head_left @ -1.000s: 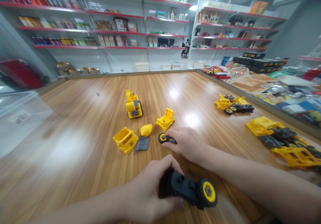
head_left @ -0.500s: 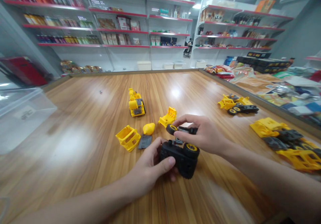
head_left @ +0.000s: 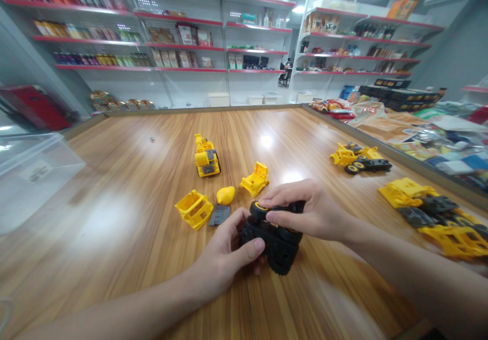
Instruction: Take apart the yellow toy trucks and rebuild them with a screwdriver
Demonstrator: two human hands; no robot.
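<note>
My left hand (head_left: 232, 248) is closed around a black toy vehicle chassis (head_left: 280, 251), held low over the table. Fingers of my right hand (head_left: 305, 210) pinch a black part with a yellow-rimmed wheel (head_left: 259, 208) against the chassis top; how the two parts meet is hidden by the fingers. Just beyond them lies a yellow toy body piece (head_left: 254, 179). Left of my hands are a yellow frame-like cab piece (head_left: 194, 209), a small rounded yellow piece (head_left: 225, 195) and a grey plate (head_left: 219, 214).
A yellow toy excavator (head_left: 207, 159) stands farther back. To the right lie a partly apart yellow-and-black toy truck (head_left: 360, 159) and a pile of yellow and black parts (head_left: 438, 215). A clear plastic bin (head_left: 41, 172) sits at the left; packaged goods (head_left: 412, 131) border the table's right.
My right hand has lowered the wheeled part onto the chassis, covering the chassis wheel and the gap between them. My left hand keeps its grip.
</note>
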